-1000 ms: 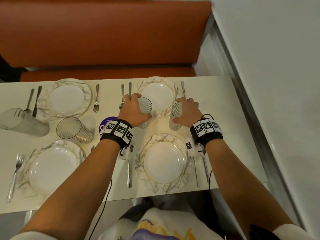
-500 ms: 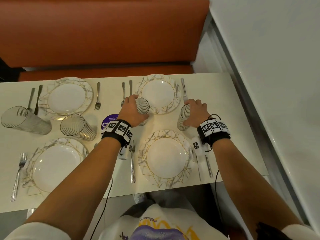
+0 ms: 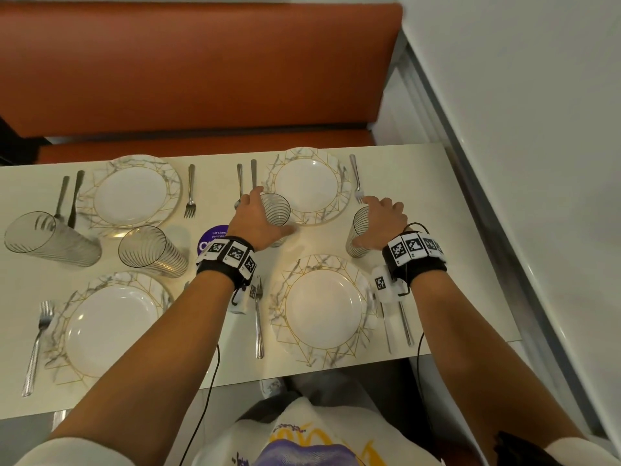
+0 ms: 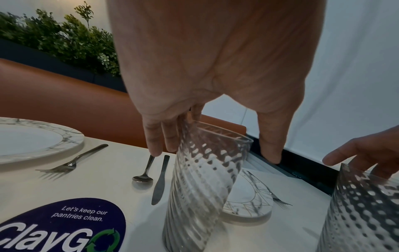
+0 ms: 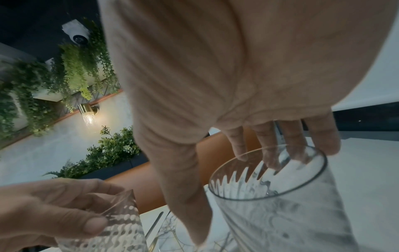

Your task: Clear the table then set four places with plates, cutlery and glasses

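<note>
Glasses stand on the table [image 3: 215, 183], one under each spread hand. Left hand [image 3: 257, 218] has straightened fingers beside the left glass [image 3: 275, 210], thumb opposite. Right hand [image 3: 383, 220] brackets the right glass [image 3: 358, 230] loosely, gripping nothing.

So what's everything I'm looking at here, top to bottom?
Plates: four, white with marbled gold-lined rims, one per place.
Glasses: four, clear and ribbed, two on the left of the table, one at each hand.
Forks: four, silver, beside the plates.
Knife-and-spoon pairs: three in view, silver, beside the plates.
Sticker: one, purple, table centre.
Table: one, cream.
Bench: one, orange, far side.
Plants: green, behind the bench.
Wall lamp: one, lit.
Left hand: fingers straight, around a glass.
Right hand: fingers straight, around another glass.
</note>
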A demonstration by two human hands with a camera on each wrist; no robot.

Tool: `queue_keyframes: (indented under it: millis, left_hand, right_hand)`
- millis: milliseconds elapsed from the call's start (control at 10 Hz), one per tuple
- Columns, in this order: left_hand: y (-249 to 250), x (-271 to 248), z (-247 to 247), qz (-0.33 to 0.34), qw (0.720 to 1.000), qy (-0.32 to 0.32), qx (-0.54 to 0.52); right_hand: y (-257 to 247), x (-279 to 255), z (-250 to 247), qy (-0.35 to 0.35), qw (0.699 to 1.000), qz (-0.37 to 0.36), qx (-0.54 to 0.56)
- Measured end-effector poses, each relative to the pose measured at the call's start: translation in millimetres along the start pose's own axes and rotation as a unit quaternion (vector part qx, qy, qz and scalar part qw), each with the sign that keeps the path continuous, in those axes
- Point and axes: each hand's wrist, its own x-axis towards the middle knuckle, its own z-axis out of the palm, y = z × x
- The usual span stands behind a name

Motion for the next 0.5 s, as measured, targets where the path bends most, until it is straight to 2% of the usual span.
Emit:
queue_keyframes:
  millis: [300, 500]
  left_hand:
    - [-15, -36, -21, 0.010, 0.999, 0.027, 0.015]
    - [-49, -70, -27, -0.004, 0.998, 0.058, 0.005]
  right_hand:
    - [-17, -34, -16, 0.087, 0.986, -0.085, 0.118]
    - [-41, -69, -2, 0.125, 0.958, -0.166, 0.197]
